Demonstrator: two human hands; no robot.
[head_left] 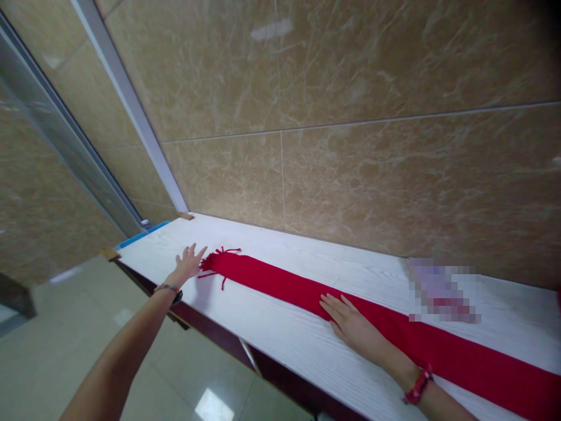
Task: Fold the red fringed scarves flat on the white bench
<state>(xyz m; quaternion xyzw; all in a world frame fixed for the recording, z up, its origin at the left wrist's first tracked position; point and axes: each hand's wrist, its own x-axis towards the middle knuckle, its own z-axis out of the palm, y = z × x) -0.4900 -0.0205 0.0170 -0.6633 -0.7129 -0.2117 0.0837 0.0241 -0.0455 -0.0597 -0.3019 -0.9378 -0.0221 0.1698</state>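
Observation:
A long red scarf [272, 282] lies stretched along the white table [272, 327], running from the left part of the top past the right edge of the view. Its fringe is bunched at the left end, with a few tassels splayed out. Just left of that fringe, my left hand [189, 263] is held with fingers spread and nothing in it. My right hand [348, 321] rests flat on the scarf's middle stretch, fingers extended. Part of the scarf is hidden under my right hand and forearm.
A blurred-out item [442, 292] lies on the table behind the scarf, at the right. Tan marble-patterned wall tiles [350, 187] rise along the table's back edge. Something blue [142, 235] shows at the table's left end. Shiny floor tiles [175, 368] lie below the front edge.

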